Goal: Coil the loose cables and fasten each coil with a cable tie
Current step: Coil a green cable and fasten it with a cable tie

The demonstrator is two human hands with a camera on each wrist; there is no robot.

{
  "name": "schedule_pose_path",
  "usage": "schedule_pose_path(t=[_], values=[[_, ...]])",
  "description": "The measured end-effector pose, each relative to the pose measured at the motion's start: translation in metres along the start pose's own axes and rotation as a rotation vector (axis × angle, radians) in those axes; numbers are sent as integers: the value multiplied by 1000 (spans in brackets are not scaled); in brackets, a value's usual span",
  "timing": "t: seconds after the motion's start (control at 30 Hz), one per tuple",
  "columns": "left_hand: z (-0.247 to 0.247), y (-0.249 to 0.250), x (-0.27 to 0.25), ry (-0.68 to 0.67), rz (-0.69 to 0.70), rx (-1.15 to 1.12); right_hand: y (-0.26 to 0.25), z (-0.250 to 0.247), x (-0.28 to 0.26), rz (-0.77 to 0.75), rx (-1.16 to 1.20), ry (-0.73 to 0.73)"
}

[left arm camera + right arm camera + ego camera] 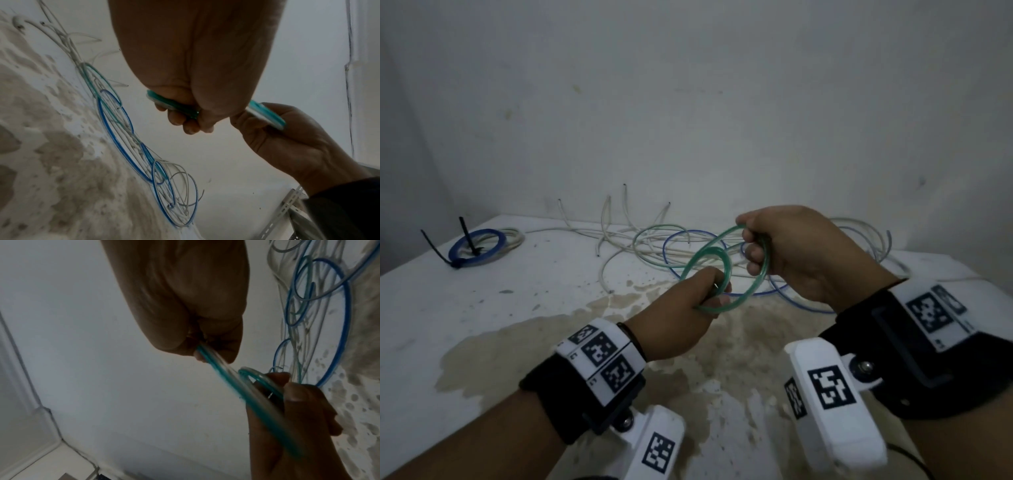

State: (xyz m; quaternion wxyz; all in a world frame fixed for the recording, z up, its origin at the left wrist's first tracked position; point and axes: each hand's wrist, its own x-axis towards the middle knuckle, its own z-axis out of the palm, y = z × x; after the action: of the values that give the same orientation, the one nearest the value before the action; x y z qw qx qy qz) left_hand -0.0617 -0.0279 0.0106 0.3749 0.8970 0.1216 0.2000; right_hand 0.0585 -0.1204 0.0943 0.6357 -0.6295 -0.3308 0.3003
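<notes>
A green cable coil point(717, 255) hangs above the table between both hands. My left hand point(688, 308) grips its lower part, fingers curled round the loops point(176, 107). My right hand point(784, 253) grips the upper right part, fingers wrapped round the strands point(205, 353). Behind the hands, loose white, blue and green cables point(654, 246) lie tangled on the white table point(482, 308). At the far left rests a blue coil point(477, 248) fastened with a black cable tie point(465, 236), with a white coil point(513, 238) beside it.
The tabletop has a large brown stain point(619, 342) under my forearms. A white wall point(688, 102) stands right behind the cable pile. A slotted metal bracket point(283, 211) shows below the table edge in the left wrist view.
</notes>
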Motion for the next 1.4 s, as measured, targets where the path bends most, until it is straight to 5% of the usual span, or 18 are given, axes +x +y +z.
schedule_pose_path(t=[0.2, 0.47, 0.7, 1.4], values=[[-5, 1, 3, 84, -45, -35, -4, -3, -5, -201, -504, 18], [-6, 7, 8, 238, -114, -433, 22, 21, -28, -341, -730, 25], [-16, 13, 14, 389, -210, -1058, 50, 31, -36, -415, -631, 87], [-16, 32, 14, 391, -295, -1349, 89, 30, -34, -661, -629, 273]])
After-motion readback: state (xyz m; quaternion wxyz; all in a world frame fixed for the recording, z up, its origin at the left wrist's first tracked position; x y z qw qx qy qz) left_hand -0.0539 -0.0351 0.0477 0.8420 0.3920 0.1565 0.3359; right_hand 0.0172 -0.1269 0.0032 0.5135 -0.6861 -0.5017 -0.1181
